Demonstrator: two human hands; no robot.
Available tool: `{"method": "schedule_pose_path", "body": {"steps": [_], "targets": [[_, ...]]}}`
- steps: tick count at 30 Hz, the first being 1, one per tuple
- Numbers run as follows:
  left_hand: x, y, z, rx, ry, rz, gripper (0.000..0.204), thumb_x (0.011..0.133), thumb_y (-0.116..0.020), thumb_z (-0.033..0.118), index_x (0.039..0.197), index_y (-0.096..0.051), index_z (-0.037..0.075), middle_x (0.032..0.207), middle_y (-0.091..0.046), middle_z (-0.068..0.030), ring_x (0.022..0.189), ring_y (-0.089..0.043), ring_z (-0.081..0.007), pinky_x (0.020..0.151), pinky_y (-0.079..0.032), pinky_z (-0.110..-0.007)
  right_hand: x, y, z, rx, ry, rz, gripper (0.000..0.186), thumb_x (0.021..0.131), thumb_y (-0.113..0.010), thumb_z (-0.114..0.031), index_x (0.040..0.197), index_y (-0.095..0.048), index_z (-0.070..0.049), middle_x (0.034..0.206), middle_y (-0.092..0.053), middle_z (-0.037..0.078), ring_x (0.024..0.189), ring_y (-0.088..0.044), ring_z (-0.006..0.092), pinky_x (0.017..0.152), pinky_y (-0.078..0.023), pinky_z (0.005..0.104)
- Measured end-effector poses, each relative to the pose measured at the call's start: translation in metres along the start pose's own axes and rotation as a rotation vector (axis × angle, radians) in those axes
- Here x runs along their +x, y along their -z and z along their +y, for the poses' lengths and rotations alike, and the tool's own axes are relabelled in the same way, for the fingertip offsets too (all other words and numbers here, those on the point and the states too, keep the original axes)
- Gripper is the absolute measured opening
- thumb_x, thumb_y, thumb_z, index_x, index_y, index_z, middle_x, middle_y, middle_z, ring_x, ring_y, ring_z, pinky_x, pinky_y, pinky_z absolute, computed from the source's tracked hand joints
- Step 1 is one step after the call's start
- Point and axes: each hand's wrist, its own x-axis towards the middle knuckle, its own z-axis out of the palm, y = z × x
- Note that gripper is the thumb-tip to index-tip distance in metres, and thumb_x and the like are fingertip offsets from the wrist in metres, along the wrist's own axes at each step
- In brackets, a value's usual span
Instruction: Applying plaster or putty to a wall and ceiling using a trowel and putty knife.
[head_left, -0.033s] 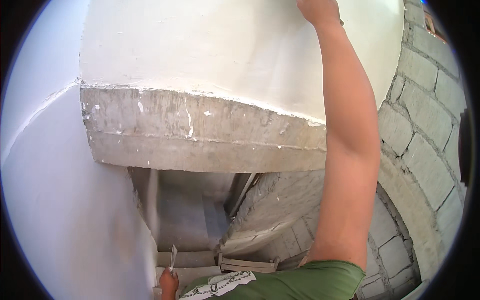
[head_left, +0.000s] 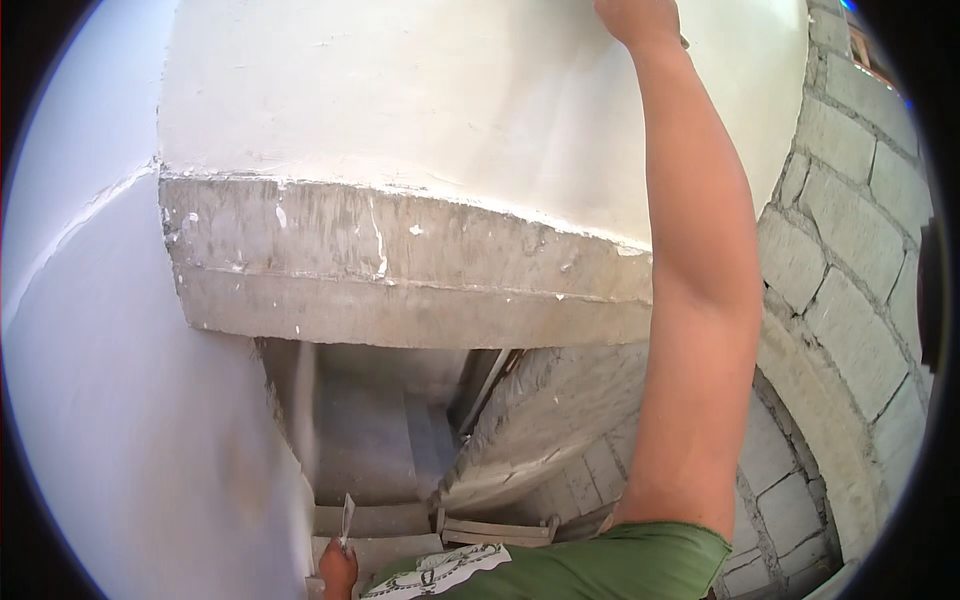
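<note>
Up at the top edge my right hand [head_left: 640, 20] is closed against the white-coated wall [head_left: 400, 90]. A small dark end of what it grips sticks out beside the wrist; the rest is hidden or cut off by the frame. Low at the left, near the green shirt, my left hand [head_left: 338, 570] is closed round a putty knife [head_left: 347, 515], its thin pale blade pointing up. Below the white coat runs a bare grey concrete band [head_left: 400, 300] with white splashes and drips.
A smooth pale wall [head_left: 120, 420] stands at the left. Bare block wall [head_left: 840, 190] curves along the right. Beneath the concrete band an opening [head_left: 370, 430] drops to a lower level, with a small wooden piece [head_left: 497, 530] near the bottom.
</note>
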Motion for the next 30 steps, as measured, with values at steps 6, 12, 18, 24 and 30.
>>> {"method": "schedule_pose_path", "body": {"steps": [6,12,18,24,30], "targets": [[0.014,0.022,0.014,-0.059,-0.015,-0.156,0.040,0.092,-0.058,0.028,0.116,-0.061,-0.004,0.101,-0.067,-0.0262,0.091,-0.062,-0.0455,0.079,-0.049,-0.051,0.026,-0.011,-0.006,-0.091,-0.006,-0.104,0.035,0.088,-0.049,-0.006,0.119,-0.064,-0.009,0.117,-0.067,0.017,0.108,-0.063,0.0339,0.094,-0.050,0.0428],[0.057,-0.007,0.010,0.034,-0.047,-0.176,0.038,0.083,-0.067,0.020,0.117,-0.062,0.004,0.099,-0.068,-0.0213,0.091,-0.066,-0.0400,0.079,-0.052,-0.050,-0.026,-0.002,-0.031,-0.138,-0.030,-0.313,0.039,0.085,-0.050,-0.004,0.122,-0.064,-0.007,0.120,-0.066,0.018,0.110,-0.063,0.0323,0.096,-0.049,0.0413],[0.096,-0.005,0.027,-0.002,-0.172,-0.204,0.032,0.084,-0.066,0.022,0.109,-0.062,0.003,0.097,-0.068,-0.0217,0.091,-0.065,-0.0410,0.080,-0.051,-0.050,-0.201,-0.050,-0.063,0.036,0.168,-0.263,0.040,0.083,-0.054,-0.001,0.119,-0.066,-0.016,0.103,-0.069,0.015,0.090,-0.069,0.0301,0.074,-0.058,0.0387],[0.102,-0.001,0.032,0.024,-0.205,-0.220,0.031,0.082,-0.068,0.024,0.103,-0.061,0.002,0.094,-0.068,-0.0227,0.089,-0.065,-0.0424,0.079,-0.051,-0.051,-0.183,-0.029,-0.046,0.070,0.355,-0.102,0.035,0.082,-0.058,-0.002,0.112,-0.069,-0.017,0.092,-0.071,0.011,0.081,-0.069,0.0215,0.065,-0.056,0.0350],[0.078,-0.011,-0.002,0.013,-0.071,-0.280,0.037,0.087,-0.063,0.026,0.114,-0.062,0.001,0.097,-0.069,-0.0241,0.086,-0.066,-0.0416,0.076,-0.051,-0.050,0.020,0.008,0.000,-0.074,0.027,-0.003,0.043,0.086,-0.052,-0.006,0.128,-0.061,-0.010,0.125,-0.064,0.016,0.114,-0.061,0.0316,0.099,-0.048,0.0413]]}}
